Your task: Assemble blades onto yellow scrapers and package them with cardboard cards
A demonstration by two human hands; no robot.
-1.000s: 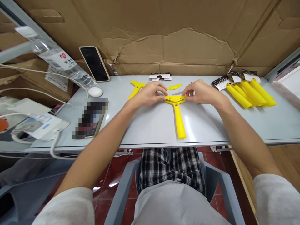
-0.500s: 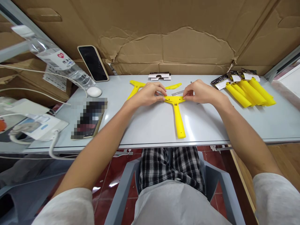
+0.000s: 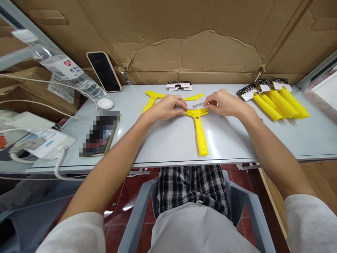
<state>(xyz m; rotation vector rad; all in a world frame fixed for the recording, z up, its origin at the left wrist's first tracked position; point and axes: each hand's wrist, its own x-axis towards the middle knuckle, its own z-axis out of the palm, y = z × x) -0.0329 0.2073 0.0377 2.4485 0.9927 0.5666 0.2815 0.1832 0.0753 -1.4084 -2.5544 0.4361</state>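
Note:
A yellow T-shaped scraper (image 3: 201, 138) lies on the table, its handle pointing toward me. My left hand (image 3: 172, 106) pinches the left end of its head between thumb and fingers. At the head's right end, my right hand (image 3: 217, 102) has its fingers pinched together; what is between them is hidden. Just behind the head, a flat metal blade (image 3: 198, 105) reaches up to my right fingertips. A second yellow scraper handle (image 3: 150, 103) lies behind my left hand, and a slim yellow strip (image 3: 195, 97) lies farther back.
Several yellow sleeves (image 3: 286, 105) with black-and-white cards lie at the right. Folded card pieces (image 3: 179, 85) stand at the back. On the left are a phone (image 3: 104, 72) leaning on cardboard, another phone (image 3: 100, 135), a water bottle (image 3: 65, 66), a white oval object (image 3: 105, 103) and cables.
The scraper's head has tilted slightly, so its holes show less. My right fingertips have shifted a little left and up off its right corner. My left hand keeps its pinch.

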